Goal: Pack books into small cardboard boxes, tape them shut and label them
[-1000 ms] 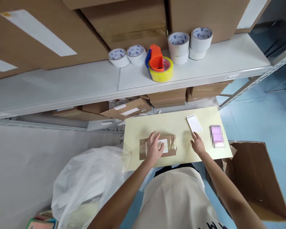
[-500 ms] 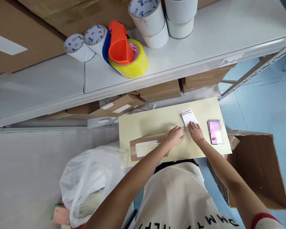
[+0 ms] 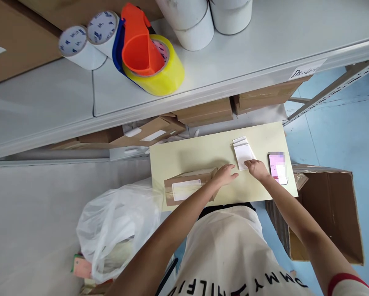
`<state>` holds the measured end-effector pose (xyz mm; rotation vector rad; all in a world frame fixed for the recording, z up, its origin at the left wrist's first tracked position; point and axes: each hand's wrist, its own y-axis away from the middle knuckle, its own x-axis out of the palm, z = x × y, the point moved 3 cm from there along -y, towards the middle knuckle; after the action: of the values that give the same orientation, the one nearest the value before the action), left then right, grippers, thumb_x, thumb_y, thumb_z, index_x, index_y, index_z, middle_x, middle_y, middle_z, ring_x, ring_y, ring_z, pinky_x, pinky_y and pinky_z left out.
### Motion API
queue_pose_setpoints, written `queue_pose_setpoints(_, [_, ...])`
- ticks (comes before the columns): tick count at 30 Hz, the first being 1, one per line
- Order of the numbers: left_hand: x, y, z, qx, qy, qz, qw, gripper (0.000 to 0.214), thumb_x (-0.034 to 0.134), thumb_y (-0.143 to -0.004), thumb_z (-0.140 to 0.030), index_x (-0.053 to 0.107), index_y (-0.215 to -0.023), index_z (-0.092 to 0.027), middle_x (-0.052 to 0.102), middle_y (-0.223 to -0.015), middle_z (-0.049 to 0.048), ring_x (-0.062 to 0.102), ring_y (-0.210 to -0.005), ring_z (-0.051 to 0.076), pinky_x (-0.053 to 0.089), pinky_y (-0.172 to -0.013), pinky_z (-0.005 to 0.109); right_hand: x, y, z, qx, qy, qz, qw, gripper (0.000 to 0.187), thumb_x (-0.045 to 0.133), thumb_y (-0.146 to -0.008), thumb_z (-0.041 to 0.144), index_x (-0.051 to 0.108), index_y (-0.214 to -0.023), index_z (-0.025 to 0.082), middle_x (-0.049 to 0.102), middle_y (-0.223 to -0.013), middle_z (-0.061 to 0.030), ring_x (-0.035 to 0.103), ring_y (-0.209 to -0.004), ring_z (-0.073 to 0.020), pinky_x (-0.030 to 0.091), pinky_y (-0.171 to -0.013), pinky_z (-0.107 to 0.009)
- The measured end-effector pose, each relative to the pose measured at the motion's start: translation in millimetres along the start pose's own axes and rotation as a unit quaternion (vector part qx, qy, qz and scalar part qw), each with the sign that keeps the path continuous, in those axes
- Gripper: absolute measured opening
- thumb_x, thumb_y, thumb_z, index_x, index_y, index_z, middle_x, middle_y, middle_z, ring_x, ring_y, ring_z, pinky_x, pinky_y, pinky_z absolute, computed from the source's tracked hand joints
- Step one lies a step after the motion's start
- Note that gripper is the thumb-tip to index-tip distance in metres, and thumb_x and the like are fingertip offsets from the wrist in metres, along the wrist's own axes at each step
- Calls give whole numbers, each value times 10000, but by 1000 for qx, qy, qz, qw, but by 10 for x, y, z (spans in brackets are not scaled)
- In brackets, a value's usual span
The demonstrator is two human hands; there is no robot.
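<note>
A small stack of white paper slips lies on the pale yellow board, its sheets slightly fanned. My right hand pinches the lower right corner of the slips between thumb and fingers. My left hand is held above the board with thumb and fingers apart, holding nothing. Close beside its wrist is a taped cardboard box with a white label; the forearm covers part of its right end, so I cannot tell whether they touch. A phone with a lit screen rests right of my right hand.
A grey shelf crosses above the board, bearing white tape rolls and a yellow tape roll in an orange dispenser. An open cardboard carton stands at the right. A white plastic bag sits at the lower left.
My right hand has gone from lying flat on the slips to pinching their lower corner, shifting slightly right. My left hand stays nearly in place. The camera view has shifted a little.
</note>
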<state>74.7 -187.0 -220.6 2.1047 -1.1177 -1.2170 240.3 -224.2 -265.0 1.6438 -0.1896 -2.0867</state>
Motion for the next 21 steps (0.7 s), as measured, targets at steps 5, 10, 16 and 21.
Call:
queue_pose_setpoints(5, [23, -60, 52, -16, 136, -27, 990, 328, 659, -801, -331, 647, -1099, -194, 664, -1234, 115, 631, -1116, 266, 474, -928, 343, -10, 22, -27, 26, -13, -50, 998, 309, 399, -994, 246, 695, -1005, 156, 759, -867, -103, 695, -743, -198, 373, -544, -265])
queue_pose_setpoints(10, [41, -165, 70, -83, 433, -56, 896, 410, 667, -789, -483, 616, -1067, -186, 682, -1148, 116, 690, -917, 203, 490, -763, 289, -61, 142, -2, -19, -50, -232, 971, 285, 425, -980, 193, 700, -908, 168, 759, -882, -95, 697, -765, -183, 467, -608, -259])
queue_pose_setpoints(16, [-140, -276, 38, -1, 473, -200, 858, 242, 725, -713, -386, 619, -737, -170, 677, -766, 26, 619, -726, 150, 454, -698, 260, -74, 317, 110, -129, -111, -291, 941, 269, 425, -974, 184, 685, -1030, 222, 731, -1060, -89, 659, -1048, -216, 505, -971, -413])
queue_pose_setpoints(21, [-249, -263, 11, 101, 487, -185, 847, 253, 718, -732, -393, 633, -809, -167, 690, -800, 28, 625, -763, 155, 477, -757, 276, -161, 295, 35, -11, -242, -315, 918, 876, 655, -767, 646, 393, -1432, 140, 424, -1473, -237, 428, -1349, -373, 428, -1038, -573])
